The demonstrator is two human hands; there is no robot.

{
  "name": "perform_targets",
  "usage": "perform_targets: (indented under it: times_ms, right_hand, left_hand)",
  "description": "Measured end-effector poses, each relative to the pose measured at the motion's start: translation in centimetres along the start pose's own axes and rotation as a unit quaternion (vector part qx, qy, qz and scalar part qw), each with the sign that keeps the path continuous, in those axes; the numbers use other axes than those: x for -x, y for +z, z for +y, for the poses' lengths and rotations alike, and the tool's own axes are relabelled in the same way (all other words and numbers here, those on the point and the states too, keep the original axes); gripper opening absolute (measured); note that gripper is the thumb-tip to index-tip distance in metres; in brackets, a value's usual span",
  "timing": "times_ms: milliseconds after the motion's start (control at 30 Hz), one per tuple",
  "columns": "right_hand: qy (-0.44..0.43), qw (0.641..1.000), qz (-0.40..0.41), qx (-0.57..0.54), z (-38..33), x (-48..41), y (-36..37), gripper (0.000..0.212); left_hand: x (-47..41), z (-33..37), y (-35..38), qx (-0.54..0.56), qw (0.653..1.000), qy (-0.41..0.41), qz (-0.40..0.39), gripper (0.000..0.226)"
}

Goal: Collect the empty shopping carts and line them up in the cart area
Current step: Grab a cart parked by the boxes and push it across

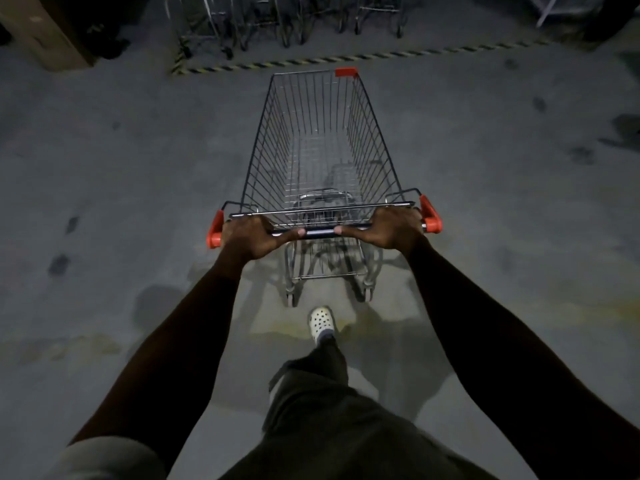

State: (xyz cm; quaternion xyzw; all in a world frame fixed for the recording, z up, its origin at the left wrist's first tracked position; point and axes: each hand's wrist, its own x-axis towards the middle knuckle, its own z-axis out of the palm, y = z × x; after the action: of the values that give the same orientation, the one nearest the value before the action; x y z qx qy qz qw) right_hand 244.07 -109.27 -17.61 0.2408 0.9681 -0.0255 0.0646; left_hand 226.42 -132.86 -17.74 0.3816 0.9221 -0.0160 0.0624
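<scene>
An empty wire shopping cart (322,147) with red corner caps stands on the grey floor in front of me. My left hand (251,237) grips the left part of its handle bar (319,233). My right hand (389,228) grips the right part of the same bar. Both thumbs lie along the bar, pointing toward each other. The cart's nose points at a black-and-yellow striped floor line (346,58). Behind that line, at the top of the view, stand several parked carts (263,26) in a row, only their lower frames and wheels showing.
A cardboard box (41,32) sits at the top left, beside the striped line. My foot in a white clog (321,322) is just behind the cart's rear wheels. Grey concrete floor with dark stains spreads to both sides. A pale frame (550,8) shows at the top right.
</scene>
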Motion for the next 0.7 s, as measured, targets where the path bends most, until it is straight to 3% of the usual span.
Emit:
perform_targets:
  times_ms: [167, 233, 333, 467, 700]
  right_hand:
    - [0.026, 0.999, -0.047, -0.004, 2.2, -11.2, -2.4, 0.109]
    - [0.033, 0.999, -0.012, 0.008, 2.9, -13.6, -2.5, 0.106]
    - [0.069, 0.998, 0.008, -0.002, 4.9, -19.0, -3.5, 0.101]
    - [0.09, 0.994, -0.065, -0.017, 8.4, -26.4, -4.7, 0.112]
    - [0.117, 0.992, -0.044, -0.009, 16.5, -39.5, -6.3, 0.111]
  left_hand:
    - [-13.8, -1.3, -1.5, 0.006, 0.999, 0.026, -0.031, 0.115]
    - [-16.9, -1.2, -2.0, 0.023, 0.998, 0.04, -0.037, 0.118]
    - [-24.2, -1.0, -3.2, 0.024, 0.997, 0.051, -0.048, 0.113]
    - [-32.9, 0.1, -4.2, 0.03, 0.995, 0.082, -0.052, 0.113]
    - [-48.7, 4.5, -5.7, 0.02, 0.994, 0.094, -0.056, 0.104]
